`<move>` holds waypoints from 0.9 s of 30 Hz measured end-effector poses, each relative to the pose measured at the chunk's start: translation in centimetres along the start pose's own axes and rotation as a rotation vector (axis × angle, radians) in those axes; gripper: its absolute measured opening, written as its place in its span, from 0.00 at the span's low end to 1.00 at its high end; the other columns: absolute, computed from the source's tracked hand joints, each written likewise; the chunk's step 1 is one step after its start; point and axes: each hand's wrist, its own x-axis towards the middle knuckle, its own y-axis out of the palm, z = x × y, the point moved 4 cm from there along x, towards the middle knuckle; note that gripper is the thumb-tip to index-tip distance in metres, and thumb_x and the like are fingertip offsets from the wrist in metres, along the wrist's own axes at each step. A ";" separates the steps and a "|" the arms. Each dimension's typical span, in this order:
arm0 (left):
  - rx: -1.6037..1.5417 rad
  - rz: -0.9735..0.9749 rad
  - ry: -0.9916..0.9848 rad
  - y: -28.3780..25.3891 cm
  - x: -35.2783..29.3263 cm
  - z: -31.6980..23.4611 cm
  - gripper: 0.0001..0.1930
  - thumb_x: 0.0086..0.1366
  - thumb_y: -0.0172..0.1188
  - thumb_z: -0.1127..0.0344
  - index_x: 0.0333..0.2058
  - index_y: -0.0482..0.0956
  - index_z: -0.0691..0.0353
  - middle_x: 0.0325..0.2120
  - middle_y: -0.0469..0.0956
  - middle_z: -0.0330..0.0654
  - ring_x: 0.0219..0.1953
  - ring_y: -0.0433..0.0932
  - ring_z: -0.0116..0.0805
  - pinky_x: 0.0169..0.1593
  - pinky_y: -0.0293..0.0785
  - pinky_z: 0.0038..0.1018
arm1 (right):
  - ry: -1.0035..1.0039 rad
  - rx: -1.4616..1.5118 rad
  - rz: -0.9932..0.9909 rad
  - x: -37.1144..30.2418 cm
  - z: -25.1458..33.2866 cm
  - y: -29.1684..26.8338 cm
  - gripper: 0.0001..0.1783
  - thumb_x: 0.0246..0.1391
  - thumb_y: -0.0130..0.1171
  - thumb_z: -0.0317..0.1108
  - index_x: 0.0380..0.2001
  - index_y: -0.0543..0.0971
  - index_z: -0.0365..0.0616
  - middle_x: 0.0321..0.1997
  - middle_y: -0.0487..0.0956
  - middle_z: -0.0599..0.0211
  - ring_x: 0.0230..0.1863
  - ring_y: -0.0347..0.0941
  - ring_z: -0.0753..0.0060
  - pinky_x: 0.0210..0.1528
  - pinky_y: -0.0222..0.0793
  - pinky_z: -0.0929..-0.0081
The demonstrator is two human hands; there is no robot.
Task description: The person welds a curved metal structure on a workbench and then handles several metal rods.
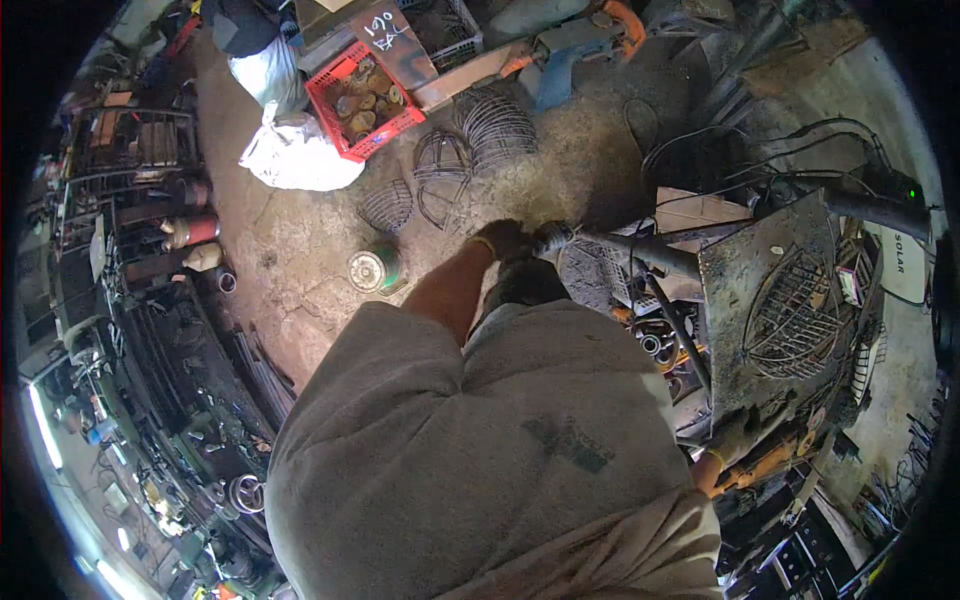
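Observation:
My left hand (503, 238), in a dark glove, reaches forward beside my dark-clad leg (528, 282); its fingers blend into the shadow. At the right, my right hand (735, 438) in a greyish glove is at the near edge of a metal-topped table (728, 275), close to an orange tool (770, 462). How its fingers are set is hard to make out. On that tabletop lies an oval grate of bent metal rods (797, 315). More curved rod grates (498, 132) rest on the floor ahead, next to a round-framed one (441, 178) and a smaller one (388, 206).
A green can with a pale lid (373, 270) stands on the floor left of my arm. Farther off are a red crate (348, 150) of rusty round parts and a white sack (295, 155). Steel bars (150, 345) line the left; cables (800, 135) hang at the far right.

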 end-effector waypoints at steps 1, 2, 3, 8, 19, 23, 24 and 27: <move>-0.054 0.007 -0.093 -0.7 -0.7 2.0 0.22 0.65 0.58 0.53 0.53 0.81 0.57 0.54 0.80 0.52 0.58 0.76 0.54 0.59 0.75 0.44 | -0.015 0.044 -0.026 -0.5 0.7 0.1 0.22 0.68 0.55 0.36 0.61 0.77 0.40 0.63 0.79 0.53 0.62 0.76 0.54 0.61 0.72 0.61; -0.163 0.000 -0.247 -1.3 -1.6 4.0 0.26 0.67 0.54 0.46 0.53 0.81 0.60 0.55 0.79 0.55 0.59 0.76 0.55 0.61 0.73 0.45 | -0.033 0.004 -0.028 -0.2 0.6 0.0 0.21 0.68 0.54 0.36 0.61 0.77 0.41 0.63 0.79 0.53 0.62 0.76 0.54 0.61 0.72 0.60; -0.248 -0.013 -0.377 -2.3 -2.4 5.6 0.31 0.70 0.51 0.40 0.52 0.82 0.63 0.56 0.78 0.57 0.60 0.75 0.56 0.62 0.71 0.46 | -0.039 -0.034 -0.041 -0.3 0.1 -0.3 0.21 0.68 0.54 0.36 0.61 0.77 0.42 0.63 0.79 0.53 0.62 0.77 0.54 0.60 0.73 0.60; -0.335 0.076 -0.500 -1.9 -5.0 11.3 0.44 0.66 0.52 0.30 0.65 0.70 0.64 0.64 0.72 0.55 0.66 0.71 0.53 0.68 0.67 0.42 | 0.037 -0.342 -0.035 2.1 -4.0 -1.7 0.20 0.67 0.53 0.41 0.55 0.81 0.42 0.61 0.81 0.53 0.57 0.80 0.55 0.55 0.76 0.59; -0.434 0.462 0.149 -0.4 5.9 11.4 0.16 0.63 0.60 0.65 0.50 0.80 0.59 0.39 0.83 0.40 0.38 0.83 0.33 0.37 0.81 0.37 | -0.183 -0.222 -0.287 -2.5 7.0 0.5 0.18 0.57 0.62 0.38 0.50 0.83 0.47 0.53 0.81 0.48 0.53 0.77 0.42 0.56 0.74 0.54; 0.078 0.207 0.514 -8.5 10.6 7.7 0.15 0.67 0.56 0.63 0.50 0.80 0.59 0.48 0.82 0.43 0.46 0.82 0.38 0.50 0.77 0.37 | -0.089 -0.256 -0.196 -4.1 6.7 1.6 0.18 0.58 0.61 0.41 0.51 0.84 0.52 0.51 0.82 0.54 0.51 0.80 0.46 0.55 0.75 0.54; 0.189 0.058 0.605 -10.5 11.6 7.9 0.15 0.68 0.56 0.62 0.51 0.80 0.59 0.51 0.81 0.43 0.48 0.81 0.39 0.53 0.77 0.37 | -0.045 -0.213 -0.195 -4.2 7.1 1.4 0.18 0.59 0.61 0.42 0.51 0.83 0.51 0.50 0.83 0.53 0.51 0.79 0.45 0.55 0.75 0.54; 0.783 -0.644 0.695 -16.5 14.6 9.2 0.16 0.71 0.53 0.60 0.52 0.80 0.60 0.55 0.80 0.46 0.55 0.79 0.42 0.61 0.73 0.38 | -0.040 -0.164 -0.208 -3.5 6.6 1.6 0.17 0.57 0.63 0.42 0.49 0.84 0.53 0.51 0.82 0.51 0.48 0.80 0.43 0.51 0.77 0.53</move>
